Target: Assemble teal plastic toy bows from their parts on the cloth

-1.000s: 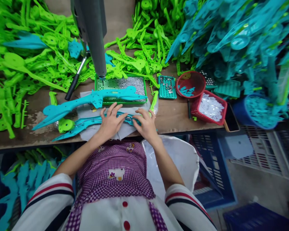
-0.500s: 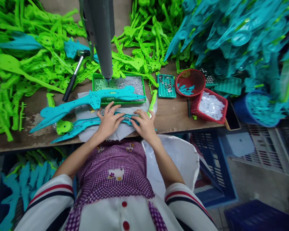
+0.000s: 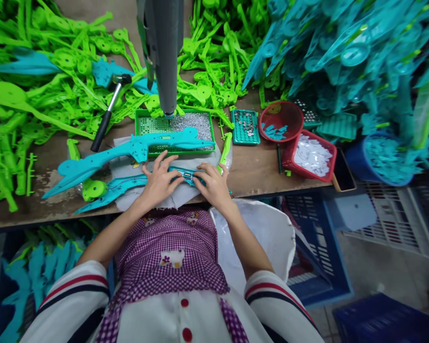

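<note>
A long blue plastic half-shell [image 3: 127, 185] lies open side up on a grey cloth [image 3: 125, 202] at the table's front edge, with a thin wire along it. My left hand [image 3: 159, 181] grips its middle, thumb and forefinger beside a small shiny metal part [image 3: 188, 175] in the shell. From the other side, my right hand [image 3: 214, 186] holds the shell with thumb and fingertips at the same part. Fingers partly cover the shell there. Just beyond, a second blue half-shell [image 3: 137, 148] rests across a green tray [image 3: 210, 148] of small silvery pieces, probably screws.
A grey power screwdriver [image 3: 167, 62] hangs over the tray. A hammer [image 3: 109, 112] lies left, before heaped green parts [image 3: 17, 95]. To the right stand a teal tray [image 3: 237, 136], a red bowl [image 3: 289, 114], a red basket [image 3: 289, 159] of white pieces and piled blue parts [image 3: 329, 47].
The hanging screwdriver has swung to the right and its tip sits slightly higher. Both hands stay at the same spot on the half-shell, with only slight finger movement.
</note>
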{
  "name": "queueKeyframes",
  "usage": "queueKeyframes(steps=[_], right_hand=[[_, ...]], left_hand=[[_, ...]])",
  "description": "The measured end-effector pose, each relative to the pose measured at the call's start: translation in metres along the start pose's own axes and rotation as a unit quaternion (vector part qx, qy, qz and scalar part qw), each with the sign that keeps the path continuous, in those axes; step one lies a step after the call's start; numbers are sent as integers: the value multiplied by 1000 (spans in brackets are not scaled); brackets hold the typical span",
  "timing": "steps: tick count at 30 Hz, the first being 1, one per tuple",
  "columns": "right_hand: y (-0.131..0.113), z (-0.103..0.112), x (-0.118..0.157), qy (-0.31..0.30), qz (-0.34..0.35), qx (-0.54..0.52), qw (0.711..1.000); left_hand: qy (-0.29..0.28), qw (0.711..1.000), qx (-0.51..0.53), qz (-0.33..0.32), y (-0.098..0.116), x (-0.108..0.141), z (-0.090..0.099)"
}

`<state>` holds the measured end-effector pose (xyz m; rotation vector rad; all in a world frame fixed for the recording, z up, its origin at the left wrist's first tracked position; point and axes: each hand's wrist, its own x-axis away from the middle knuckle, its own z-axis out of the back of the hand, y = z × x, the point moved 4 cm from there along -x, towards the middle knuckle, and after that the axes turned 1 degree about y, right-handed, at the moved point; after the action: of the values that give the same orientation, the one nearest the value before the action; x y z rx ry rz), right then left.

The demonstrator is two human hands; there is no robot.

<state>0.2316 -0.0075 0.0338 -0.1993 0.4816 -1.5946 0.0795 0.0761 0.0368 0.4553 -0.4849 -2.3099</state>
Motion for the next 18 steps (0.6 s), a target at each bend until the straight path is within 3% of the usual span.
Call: queueKeyframes(steps=[4, 9, 13, 16, 18], right_hand=[[5, 20, 2, 30, -10, -17, 999], [14, 62, -20, 125, -55, -18, 990], [10, 57, -40, 97, -27, -8, 995], [11, 44, -37, 73, -12, -13, 997], [17, 41, -30, 74, -18, -13, 997]], left_hand=[[37, 999, -5, -15, 1, 9, 12], [115, 993, 1, -10, -11, 21, 50], [92, 994, 33, -48, -13, 16, 52], [54, 995, 43, -73, -8, 9, 38], [57, 995, 37, -73, -7, 6, 39]])
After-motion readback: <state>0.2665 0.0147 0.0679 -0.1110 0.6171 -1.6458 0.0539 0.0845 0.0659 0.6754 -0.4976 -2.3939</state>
